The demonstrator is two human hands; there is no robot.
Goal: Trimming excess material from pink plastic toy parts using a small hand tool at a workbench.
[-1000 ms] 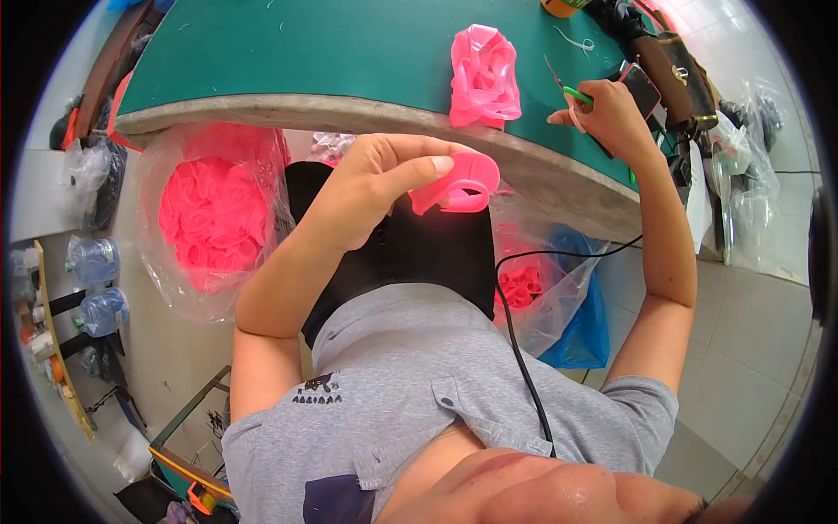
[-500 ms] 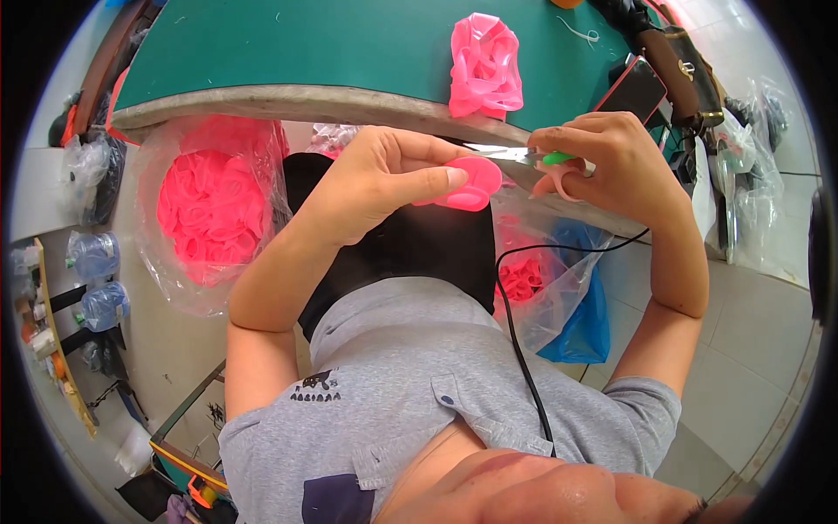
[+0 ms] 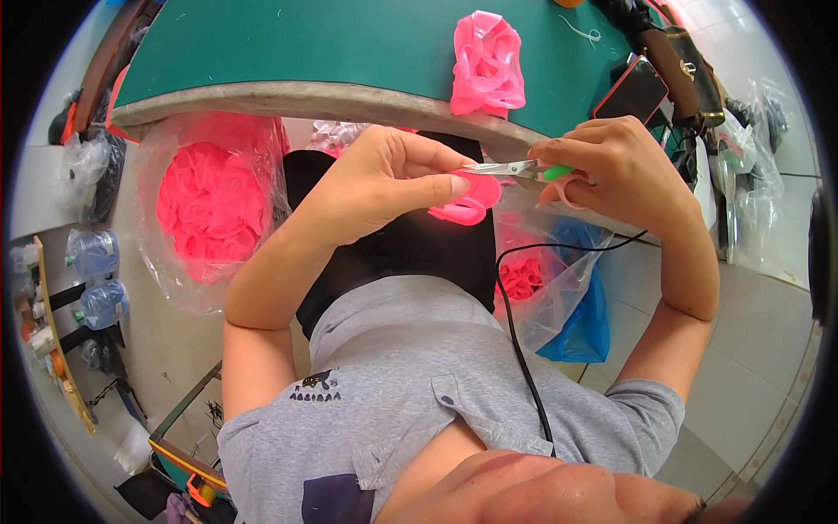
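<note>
Left hand (image 3: 384, 182) pinches a glossy pink looped plastic piece (image 3: 469, 208); right hand (image 3: 615, 162) grips green-handled metal scissors (image 3: 520, 168), blades just beside left fingertips (image 3: 459, 185). A slip could nick them.

Pink pc (image 3: 482, 190), grn tabletop (image 3: 305, 48), gry shirt (image 3: 410, 341)

The left hand (image 3: 380, 188) pinches a curled pink strip (image 3: 480, 192). The right hand (image 3: 615, 166) holds scissors (image 3: 504, 168), their blades at the strip's upper edge. A pink bundle (image 3: 487, 65) lies on the green table (image 3: 305, 44).
</note>
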